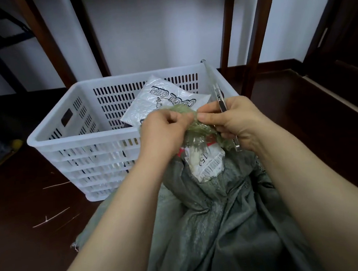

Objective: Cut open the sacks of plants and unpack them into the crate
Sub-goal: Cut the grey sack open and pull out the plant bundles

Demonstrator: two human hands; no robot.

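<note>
Head view: left hand [162,128] and right hand [234,123] pinch the sack [222,227] at its frayed mouth, the right also gripping a knife [220,99]. Unpacking looks barely begun, with one plastic bag [150,101] in the crate [78,129].

Person, two limbs in view. Left hand [162,129] on left forearm [120,213], in from 7 o'clock. Right hand [238,121] on right forearm [300,179], in from 5 o'clock. Both forearms bare to the frame edge. Right thumbnail [201,117] short, plain.
</note>
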